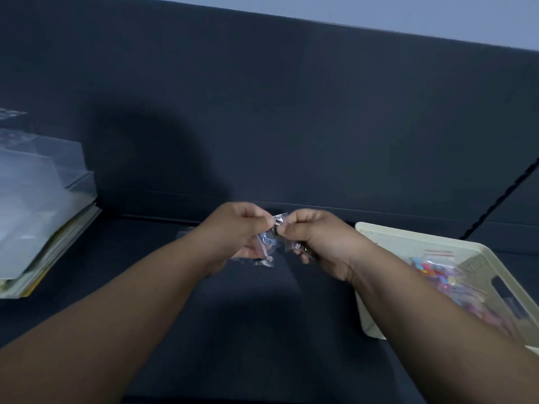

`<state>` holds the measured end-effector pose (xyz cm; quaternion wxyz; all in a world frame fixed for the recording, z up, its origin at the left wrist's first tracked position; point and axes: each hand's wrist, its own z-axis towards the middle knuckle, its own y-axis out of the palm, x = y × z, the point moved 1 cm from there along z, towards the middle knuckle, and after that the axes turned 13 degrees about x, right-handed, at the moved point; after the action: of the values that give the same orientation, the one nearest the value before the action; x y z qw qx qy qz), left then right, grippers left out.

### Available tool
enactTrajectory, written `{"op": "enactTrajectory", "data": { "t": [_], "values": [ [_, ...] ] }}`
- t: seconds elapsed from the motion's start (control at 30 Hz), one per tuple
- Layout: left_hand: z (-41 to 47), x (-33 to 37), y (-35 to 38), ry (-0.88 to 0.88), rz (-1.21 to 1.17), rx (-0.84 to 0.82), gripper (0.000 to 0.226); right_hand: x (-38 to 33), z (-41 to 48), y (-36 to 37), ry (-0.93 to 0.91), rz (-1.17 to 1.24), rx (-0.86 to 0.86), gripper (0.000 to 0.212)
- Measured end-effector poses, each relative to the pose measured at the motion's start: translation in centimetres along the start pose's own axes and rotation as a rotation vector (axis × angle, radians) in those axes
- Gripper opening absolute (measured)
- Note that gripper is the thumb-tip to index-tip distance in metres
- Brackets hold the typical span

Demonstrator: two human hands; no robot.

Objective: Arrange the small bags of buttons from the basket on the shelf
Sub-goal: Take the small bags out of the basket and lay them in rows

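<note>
Over the dark shelf (204,316), my left hand (236,228) and my right hand (315,237) meet at the middle. Both pinch a small clear bag of buttons (277,221) between their fingertips. My left hand also grips more small clear bags (264,246), with bluish buttons inside, under its fingers. My right hand's lower fingers curl round something dark that I cannot make out. The cream plastic basket (376,328) stands to the right on the shelf, with a bag of colourful buttons (437,272) lying in it, partly hidden by my right forearm.
A stack of clear plastic sleeves and flat papers (38,217) lies at the left on the shelf. The dark back panel (291,126) rises behind my hands. A black cord (501,196) hangs slanting at the right.
</note>
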<state>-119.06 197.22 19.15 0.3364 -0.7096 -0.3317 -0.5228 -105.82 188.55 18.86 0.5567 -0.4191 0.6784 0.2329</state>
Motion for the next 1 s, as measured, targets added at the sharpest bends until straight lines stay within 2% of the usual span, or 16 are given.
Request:
{"op": "enactTrajectory", "data": {
  "t": [0.13,0.2,0.3,0.43,0.6,0.7,0.87,0.93,1.0],
  "values": [
    [0.6,-1.3,-2.8,-0.061,-0.032,-0.005,0.01,0.2,0.6,2.9,0.011,0.015,0.033,0.025],
    [0.9,-2.2,-4.1,-0.024,0.044,-0.018,0.003,0.4,0.9,4.0,0.016,0.008,0.024,0.022],
    [1.3,-3.5,-5.6,-0.005,0.157,-0.013,0.008,1.1,1.3,5.6,0.037,-0.034,-0.003,0.019],
    [1.8,-4.8,-6.9,-0.047,0.182,0.021,0.011,2.1,1.9,7.6,0.109,-0.02,-0.006,0.018],
    [2.1,-6.8,-9.1,-0.134,0.124,0.197,0.013,3.0,2.9,9.2,0.173,0.085,0.026,0.023],
    [2.1,-8.2,-10.6,-0.179,0.144,0.298,0.011,3.9,3.2,9.5,0.19,0.014,0.0,0.023],
    [1.6,-10.3,-11.9,0.029,0.66,0.371,0.01,5.2,3.3,10.3,0.15,-0.097,0.018,0.023],
    [1.2,-10.7,-12.0,0.085,0.759,0.393,0.013,5.6,3.4,10.6,0.093,-0.176,0.026,0.022],
    [1.0,-11.2,-12.0,0.186,0.791,0.395,0.025,6.0,3.3,10.9,0.071,-0.207,0.032,0.024]
  ]
}}
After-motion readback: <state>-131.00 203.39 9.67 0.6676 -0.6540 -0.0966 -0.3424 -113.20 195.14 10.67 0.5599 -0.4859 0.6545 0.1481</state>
